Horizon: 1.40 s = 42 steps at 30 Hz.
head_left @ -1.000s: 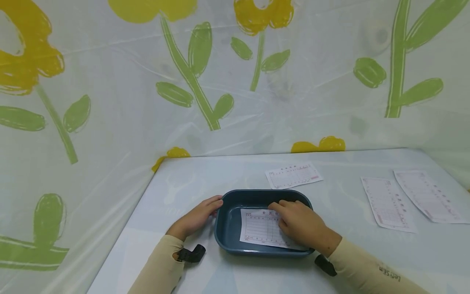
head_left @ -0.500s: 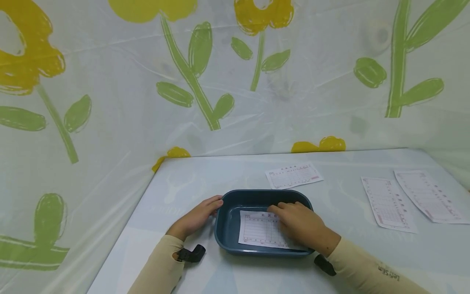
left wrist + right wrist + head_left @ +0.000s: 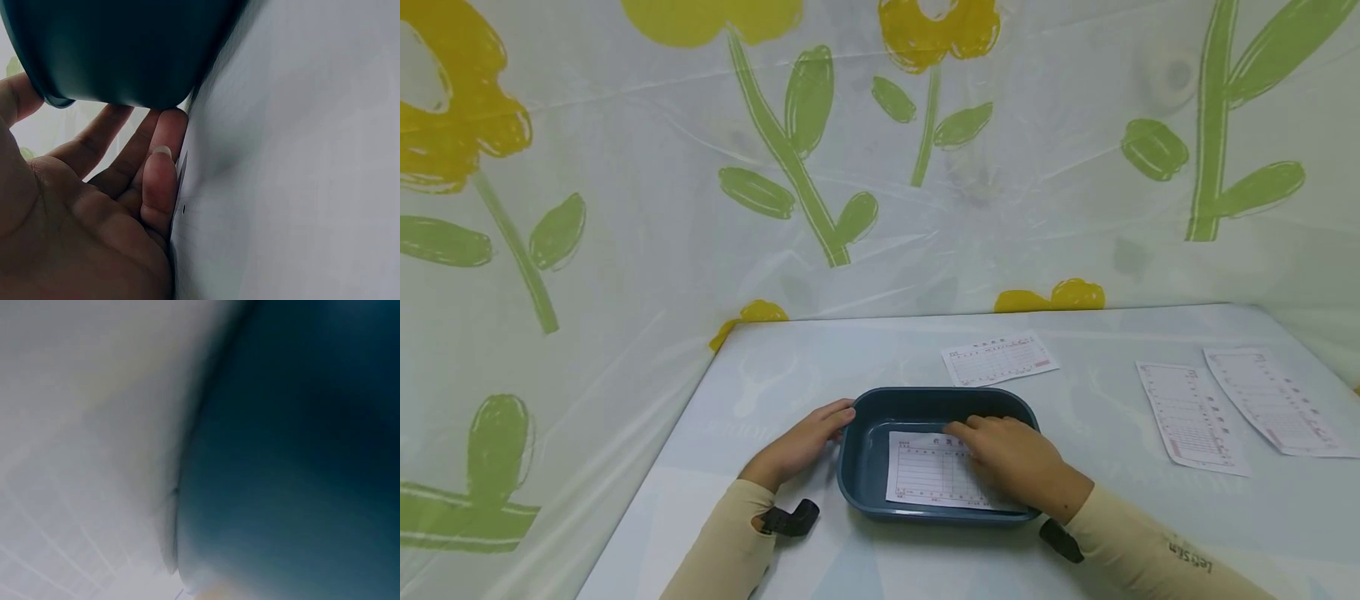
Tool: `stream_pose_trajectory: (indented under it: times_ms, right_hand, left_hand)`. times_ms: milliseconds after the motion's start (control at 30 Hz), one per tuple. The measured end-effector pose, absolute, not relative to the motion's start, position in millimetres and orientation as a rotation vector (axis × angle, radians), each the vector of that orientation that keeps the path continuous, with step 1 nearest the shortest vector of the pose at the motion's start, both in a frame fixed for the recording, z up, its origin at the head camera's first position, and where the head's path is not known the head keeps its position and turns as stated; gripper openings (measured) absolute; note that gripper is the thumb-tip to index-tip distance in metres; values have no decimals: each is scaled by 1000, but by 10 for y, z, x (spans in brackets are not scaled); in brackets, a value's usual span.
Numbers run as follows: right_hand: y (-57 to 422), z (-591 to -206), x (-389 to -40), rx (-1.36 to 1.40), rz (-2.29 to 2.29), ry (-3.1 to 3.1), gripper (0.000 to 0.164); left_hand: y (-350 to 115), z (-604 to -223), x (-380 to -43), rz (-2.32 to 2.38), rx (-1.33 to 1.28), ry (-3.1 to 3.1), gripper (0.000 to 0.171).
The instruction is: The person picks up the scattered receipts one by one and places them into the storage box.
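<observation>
A dark blue plastic basin (image 3: 857, 492) sits on the table in the middle of the head view. Inside it lies a white printed receipt slip (image 3: 917, 471) with a ruled grid, its right part covered by my right hand (image 3: 1011, 454). That hand reaches over the basin's right rim with curled fingers at the slip; its fingertips are hidden. My left hand (image 3: 805, 442) rests against the basin's left side, one finger near the rim. In the left wrist view, its loosely bent fingers (image 3: 94, 140) touch the outer wall. The right wrist view shows only the blurred basin wall (image 3: 281, 487).
Another receipt slip (image 3: 1000, 358) lies on the table just behind the basin. To the right are two more, a nearer slip (image 3: 1191, 417) and a farther slip (image 3: 1273, 400). A white flowered curtain (image 3: 662, 208) hangs beyond the table (image 3: 1075, 567).
Inside the basin, my right hand and the receipt slip have shifted slightly left, and the slip's top edge sits a little lower. The left hand and the basin have stayed put.
</observation>
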State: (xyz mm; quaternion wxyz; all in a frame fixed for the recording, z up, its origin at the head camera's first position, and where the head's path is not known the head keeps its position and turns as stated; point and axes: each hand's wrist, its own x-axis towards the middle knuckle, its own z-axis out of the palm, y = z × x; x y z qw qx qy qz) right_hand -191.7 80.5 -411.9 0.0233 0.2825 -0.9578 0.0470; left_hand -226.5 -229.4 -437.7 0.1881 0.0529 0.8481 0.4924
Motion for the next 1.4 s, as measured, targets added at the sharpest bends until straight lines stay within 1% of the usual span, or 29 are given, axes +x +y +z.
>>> stream_pose_trajectory:
  times_ms: [233, 467, 1000, 1400]
  right_hand:
    - [804, -4119, -1913, 875, 137, -2973, 50]
    - [805, -4103, -1895, 877, 121, -2963, 51]
    - [801, -4114, -1906, 867, 122, -2960, 51]
    - [793, -4120, -1914, 860, 131, -2957, 46]
  left_hand:
    - [-2292, -4384, -2250, 1377, 139, 2393, 53]
    - [-2284, -4380, -2249, 1397, 117, 2387, 54]
    - [-2285, -4386, -2253, 1396, 106, 2387, 56]
    - [-2265, -4364, -2242, 1395, 104, 2390, 55]
